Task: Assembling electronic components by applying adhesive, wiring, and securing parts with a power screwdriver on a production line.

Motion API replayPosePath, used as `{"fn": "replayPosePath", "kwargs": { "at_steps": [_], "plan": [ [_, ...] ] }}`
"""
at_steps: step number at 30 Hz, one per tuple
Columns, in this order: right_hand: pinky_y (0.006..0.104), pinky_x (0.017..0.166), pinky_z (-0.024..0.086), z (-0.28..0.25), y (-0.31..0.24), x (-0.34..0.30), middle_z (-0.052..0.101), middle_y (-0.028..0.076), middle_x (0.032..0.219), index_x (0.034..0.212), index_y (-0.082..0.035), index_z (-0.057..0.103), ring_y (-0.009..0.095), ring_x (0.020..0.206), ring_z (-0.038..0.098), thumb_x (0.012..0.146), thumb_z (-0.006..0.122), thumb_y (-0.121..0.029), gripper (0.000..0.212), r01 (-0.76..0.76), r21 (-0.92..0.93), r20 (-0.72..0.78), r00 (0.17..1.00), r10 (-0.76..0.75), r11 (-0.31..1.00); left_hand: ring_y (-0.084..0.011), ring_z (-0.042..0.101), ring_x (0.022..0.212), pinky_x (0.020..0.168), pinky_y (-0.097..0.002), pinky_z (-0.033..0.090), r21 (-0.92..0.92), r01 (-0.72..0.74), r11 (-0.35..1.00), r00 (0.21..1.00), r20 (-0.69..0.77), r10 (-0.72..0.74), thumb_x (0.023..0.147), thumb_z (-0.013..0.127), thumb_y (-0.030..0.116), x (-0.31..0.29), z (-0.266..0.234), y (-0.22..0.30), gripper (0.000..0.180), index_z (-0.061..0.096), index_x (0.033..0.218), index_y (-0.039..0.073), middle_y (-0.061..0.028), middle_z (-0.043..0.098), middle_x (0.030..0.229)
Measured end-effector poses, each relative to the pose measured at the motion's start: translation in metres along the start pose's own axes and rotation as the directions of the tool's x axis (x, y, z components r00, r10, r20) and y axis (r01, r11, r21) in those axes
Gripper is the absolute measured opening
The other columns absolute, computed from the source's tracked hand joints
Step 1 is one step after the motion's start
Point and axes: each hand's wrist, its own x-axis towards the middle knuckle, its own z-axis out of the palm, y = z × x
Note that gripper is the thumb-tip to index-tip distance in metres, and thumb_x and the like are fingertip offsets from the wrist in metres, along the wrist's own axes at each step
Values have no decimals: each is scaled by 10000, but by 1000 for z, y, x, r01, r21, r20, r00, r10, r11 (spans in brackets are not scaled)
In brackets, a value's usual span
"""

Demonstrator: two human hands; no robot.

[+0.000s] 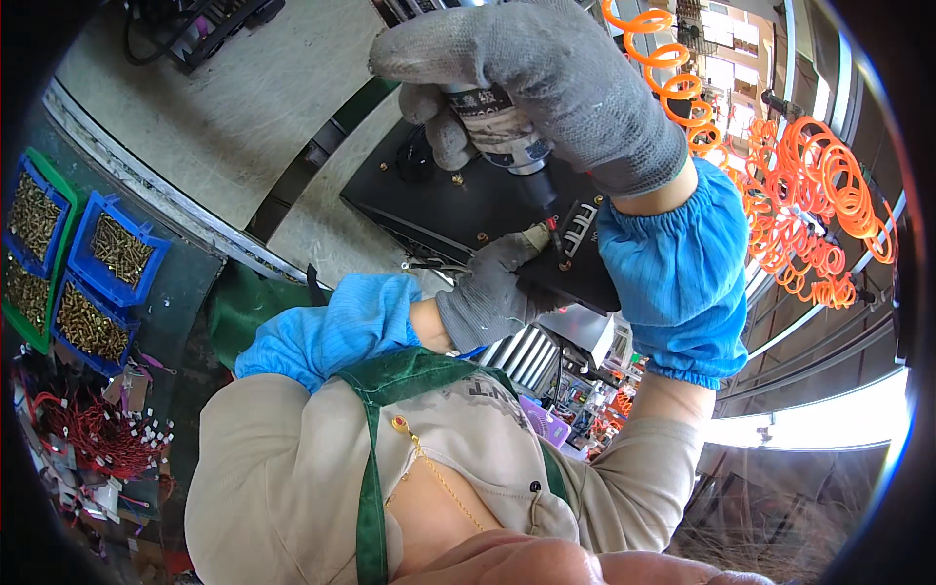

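My right hand (556, 78), in a grey work glove, is wrapped round a silver-and-black power screwdriver (499, 127). Its dark nose and thin bit (552, 226) point down at a black metal panel (414, 210) with brass-coloured screws in it. Close beside the bit, my left hand (492, 292), also gloved in grey, has its fingers drawn together at the panel. One fingertip, pale yellowish, almost meets the bit; whatever those fingers hold is too small to make out. A slotted part of the panel (582, 229) shows right of the bit.
Blue bins (117, 255) full of brass-coloured screws stand at the left, some in a green tray (68, 195). Below them lies a heap of red wires (102, 434). Orange coiled air hoses (829, 185) hang at the right, one coil (673, 73) close to my right arm.
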Motion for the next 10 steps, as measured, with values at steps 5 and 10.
{"fn": "replayPosePath", "kwargs": {
  "at_steps": [5, 10],
  "plan": [
    [232, 399, 376, -3, 7, 1, 493, -15, 597, 822, -63, 521, 78, 455, 484, 814, 652, -189, 182, 49, -21, 21, 999, -49, 999, -281, 588, 1044, 837, -455, 551, -102, 17, 995, 1000, -24, -19, 916, 543, 251, 0, 1, -3, 358, 503, 1197, 33, -154, 568, 1144],
    [222, 456, 421, -14, 13, -3, 516, -22, 687, 1008, -121, 516, 130, 505, 522, 780, 729, -255, 339, 160, 24, 165, 973, -162, 987, -290, 582, 1064, 834, -433, 554, -13, 40, 999, 999, -37, -40, 900, 574, 295, 1, -4, 0, 369, 514, 1209, 104, -120, 574, 1160]
  ]
}}
